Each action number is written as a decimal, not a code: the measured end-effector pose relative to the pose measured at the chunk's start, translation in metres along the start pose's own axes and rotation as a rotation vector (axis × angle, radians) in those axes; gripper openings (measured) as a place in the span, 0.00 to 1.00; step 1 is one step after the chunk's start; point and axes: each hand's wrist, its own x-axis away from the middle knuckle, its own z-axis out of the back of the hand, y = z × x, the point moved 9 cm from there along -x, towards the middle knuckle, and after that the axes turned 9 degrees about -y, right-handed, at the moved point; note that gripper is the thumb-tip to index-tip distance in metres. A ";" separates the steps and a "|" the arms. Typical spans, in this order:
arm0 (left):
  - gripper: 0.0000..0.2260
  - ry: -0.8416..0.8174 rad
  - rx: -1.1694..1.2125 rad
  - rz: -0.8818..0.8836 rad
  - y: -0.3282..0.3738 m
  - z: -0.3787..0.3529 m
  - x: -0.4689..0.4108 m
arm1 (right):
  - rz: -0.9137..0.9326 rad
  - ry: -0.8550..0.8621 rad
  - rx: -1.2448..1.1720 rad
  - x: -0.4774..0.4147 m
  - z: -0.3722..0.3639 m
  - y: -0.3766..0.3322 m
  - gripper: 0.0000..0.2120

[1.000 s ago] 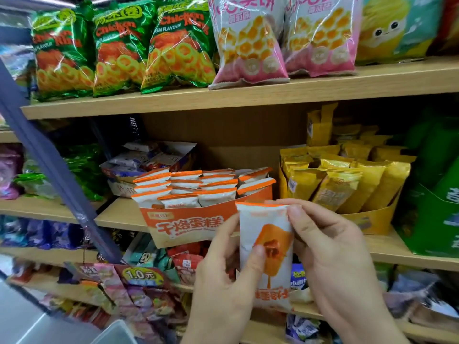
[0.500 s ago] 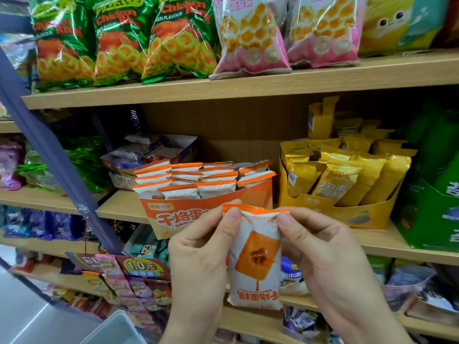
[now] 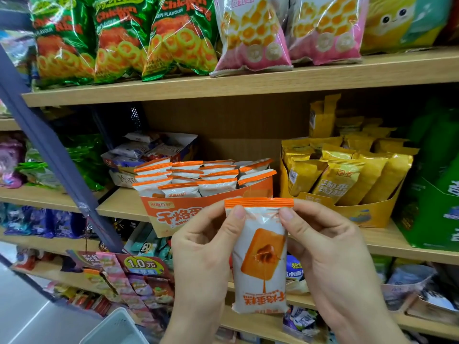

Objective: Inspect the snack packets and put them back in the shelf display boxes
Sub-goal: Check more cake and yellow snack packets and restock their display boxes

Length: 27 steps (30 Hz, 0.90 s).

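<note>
Pinching glossy, crinkled rectangular packet [image 3: 260,266]: left hand [image 3: 201,264], right hand [image 3: 330,259].

packet [image 3: 259,264]: glossy plastic film | display box [image 3: 178,214]: printed cardboard | shelf [image 3: 248,88]: matt wood-look board

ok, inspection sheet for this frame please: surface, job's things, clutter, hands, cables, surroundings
surface: wooden shelf carrying the display boxes.
job's things: orange-and-white snack packet held in front of the orange display box, print upside down; the box is full of matching packets; yellow display box to its right.
clutter: white bin corner, bottom left.
hands: left hand and right hand each pinch the packet near its top corners.
cables: nothing seen.
surroundings: green chicken-flavour bags and pink bags on the upper shelf; blue-grey slanted bar at left.
</note>
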 end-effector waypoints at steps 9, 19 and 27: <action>0.06 -0.070 -0.256 -0.032 0.015 -0.002 -0.016 | 0.281 -0.097 0.297 0.011 -0.015 -0.027 0.08; 0.06 -0.004 -0.462 -0.182 0.025 -0.001 -0.005 | 0.330 -0.129 0.479 0.008 -0.018 -0.023 0.07; 0.07 -0.188 -0.694 -0.335 0.044 -0.019 -0.012 | 0.451 -0.238 0.576 0.011 -0.030 -0.030 0.09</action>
